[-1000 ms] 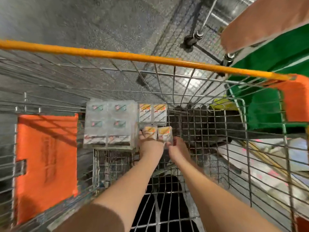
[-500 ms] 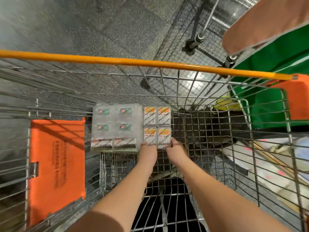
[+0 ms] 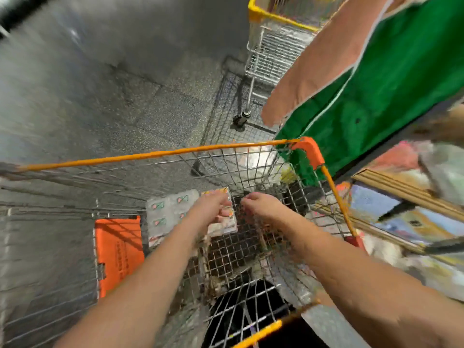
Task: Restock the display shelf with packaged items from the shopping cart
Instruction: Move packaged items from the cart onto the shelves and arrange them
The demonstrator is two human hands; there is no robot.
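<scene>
Both hands in wire cart (image 3: pixel 334 187): left hand (image 3: pixel 213 209) grips glossy packets (image 3: pixel 227 222); right hand (image 3: pixel 263 207) unclear.

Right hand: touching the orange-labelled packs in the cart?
Apart. The head view shows bare cart mesh between the right hand and the orange-labelled packs; only the left hand lies over them.

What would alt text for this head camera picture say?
Two bare hands reach into a wire shopping cart: the left hand rests on small orange-labelled packs, the right hand hovers beside them. A clear-wrapped bundle lies left of them. The image is blurred.
</scene>
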